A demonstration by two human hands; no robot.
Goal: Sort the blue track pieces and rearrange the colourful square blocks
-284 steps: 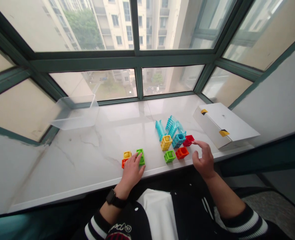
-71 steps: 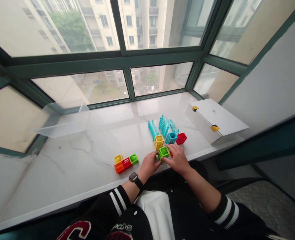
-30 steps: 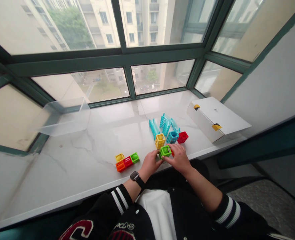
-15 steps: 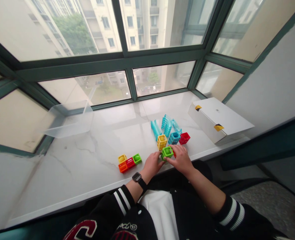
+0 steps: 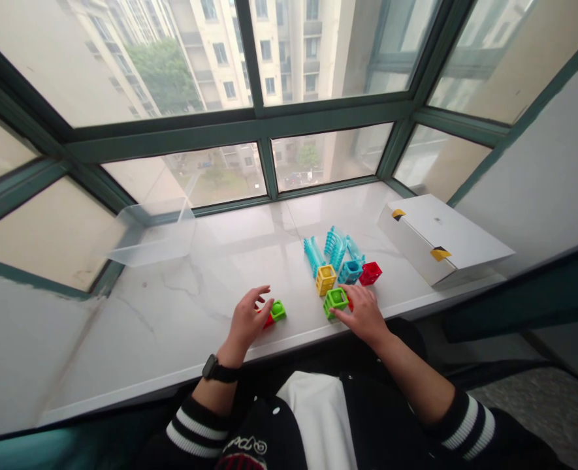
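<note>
My right hand grips a green toy block from its right side, thumb at the front. Part of a red block shows by those fingers, mostly hidden. Over the joined group of blocks to the left hovers my left hand, fingers apart and curved. It covers most of that group; a green block and part of a red block stick out at its right. Just behind the held block stand a yellow block, a blue block and a red block.
Clear blue track-like pieces lie behind the blocks. A white box with yellow-black tabs stands at the right of the white marble sill. A translucent plastic bin sits at the far left, near the window frame.
My left hand has let go of the green block and moved left over the joined blocks. My right hand still holds the green block. The view has shifted slightly.
</note>
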